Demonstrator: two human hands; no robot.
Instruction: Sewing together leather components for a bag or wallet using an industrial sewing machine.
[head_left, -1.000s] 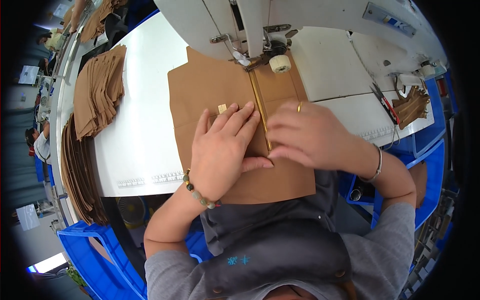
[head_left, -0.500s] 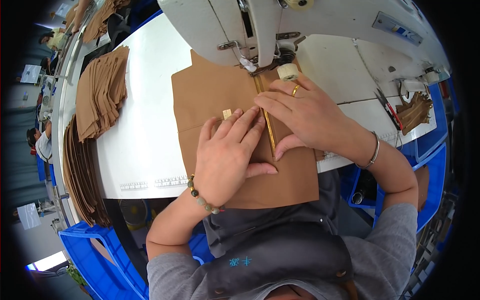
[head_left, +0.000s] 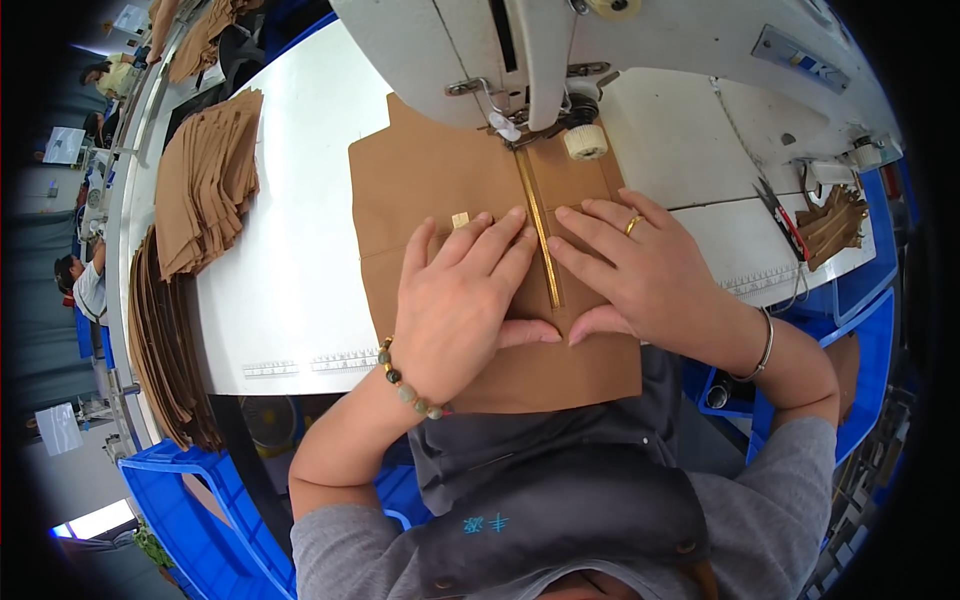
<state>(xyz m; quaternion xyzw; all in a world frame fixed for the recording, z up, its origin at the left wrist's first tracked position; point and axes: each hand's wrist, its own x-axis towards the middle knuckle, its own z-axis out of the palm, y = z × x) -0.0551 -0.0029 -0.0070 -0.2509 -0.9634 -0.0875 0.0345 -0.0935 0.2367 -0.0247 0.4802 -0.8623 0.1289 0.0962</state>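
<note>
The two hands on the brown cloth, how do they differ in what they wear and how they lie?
The left hand has a beaded bracelet at its wrist; the right hand has a thin metal bangle and a gold ring. The left hand lies left of the zipper strip, the right hand on its right. Both press flat, fingers spread, on the brown fabric, pointing towards the sewing machine.

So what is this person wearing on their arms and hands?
Both forearms are bare below short grey sleeves. The left hand has a beaded bracelet of green and brown beads at the wrist. The right hand wears a gold ring and a thin silver bangle.
</note>
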